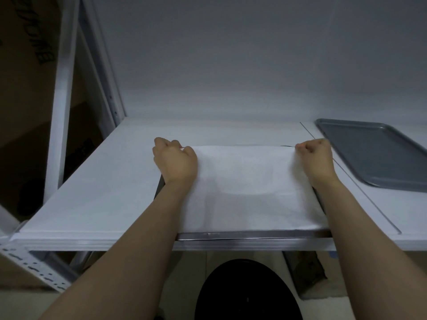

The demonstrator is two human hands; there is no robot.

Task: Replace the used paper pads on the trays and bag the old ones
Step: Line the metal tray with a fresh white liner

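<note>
A white paper pad (245, 188) lies spread over a metal tray (249, 236), whose shiny front rim shows at the shelf's near edge. My left hand (174, 161) pinches the pad's far left corner with curled fingers. My right hand (315, 158) pinches the far right corner the same way. The pad covers nearly all of the tray. A second, bare grey tray (379, 155) rests on the shelf to the right.
The trays sit on a white shelf (111, 181) against a pale wall. A white metal rack post (62, 112) and cardboard boxes (25, 77) stand at the left. Below the shelf is a black round bin (247, 292).
</note>
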